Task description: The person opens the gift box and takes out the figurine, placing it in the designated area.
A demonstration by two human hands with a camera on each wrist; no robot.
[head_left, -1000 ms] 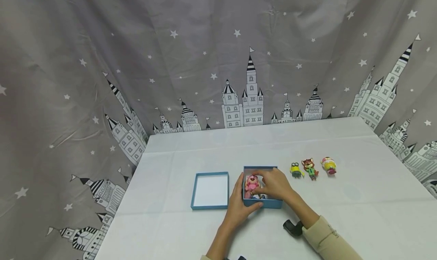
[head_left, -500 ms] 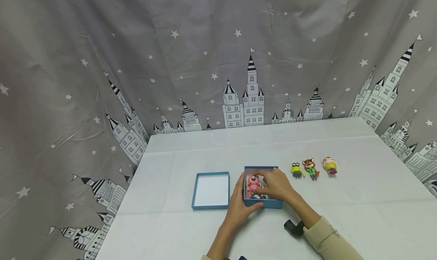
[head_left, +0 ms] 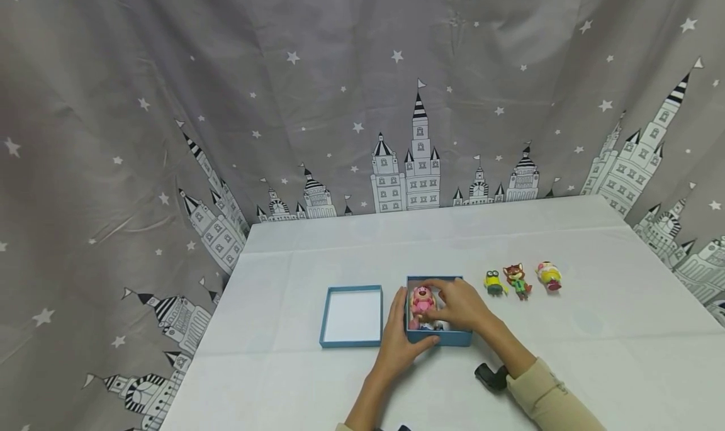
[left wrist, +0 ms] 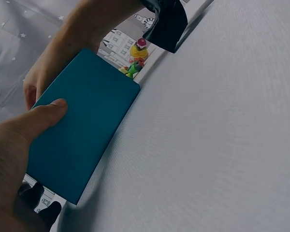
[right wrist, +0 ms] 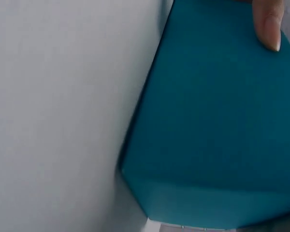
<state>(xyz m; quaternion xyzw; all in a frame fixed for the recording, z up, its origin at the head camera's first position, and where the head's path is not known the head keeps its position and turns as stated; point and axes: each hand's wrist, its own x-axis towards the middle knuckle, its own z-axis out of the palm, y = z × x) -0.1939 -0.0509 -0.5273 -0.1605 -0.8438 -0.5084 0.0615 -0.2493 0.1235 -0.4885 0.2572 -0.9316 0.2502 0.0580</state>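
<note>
while the left hand [head_left: 399, 343] clasps the near left corner of the open teal cardboard box [head_left: 447, 338], thumb laid along its front wall, the right hand [head_left: 461, 305] reaches into it, fingers curled in a grip round the pink plastic bear figurine [head_left: 421, 300] standing inside. the box sits mid-tabletop on the white tabletop [head_left: 566, 349]. just left lies the teal box lid [head_left: 352, 316], white inside up. right of the box stand a yellow goggled figurine [head_left: 494, 282], an orange fox figurine [head_left: 516, 280] and a yellow-and-pink figurine [head_left: 549, 275].
</note>
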